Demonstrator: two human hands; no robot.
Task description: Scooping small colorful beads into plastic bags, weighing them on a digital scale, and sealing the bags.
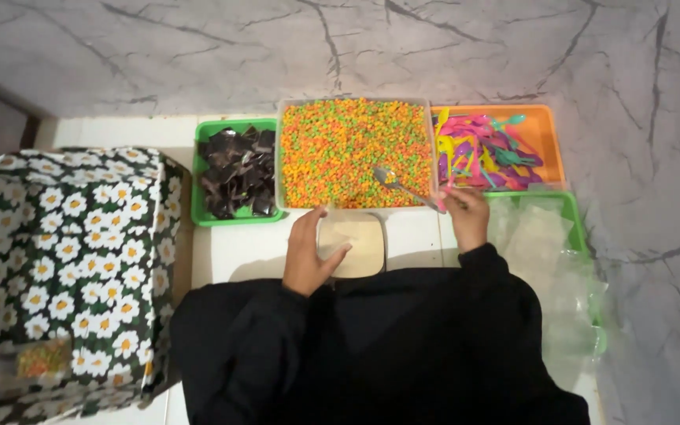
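Note:
My right hand (466, 216) grips a metal spoon (399, 185) by its handle; the bowl lies over the clear tub (279, 157) filled with small orange, green and yellow cereal bits (348, 142). My left hand (308, 252) holds a small clear square container (354, 244) on the white floor, just in front of the tub. Black sleeves cover both arms.
A green tray (197, 169) with dark packets sits left of the tub. An orange tray (551, 134) of colourful plastic spoons is at the right, and a green tray (572, 212) with clear plastic bags lies below it. A daisy-patterned box (64, 267) stands at left.

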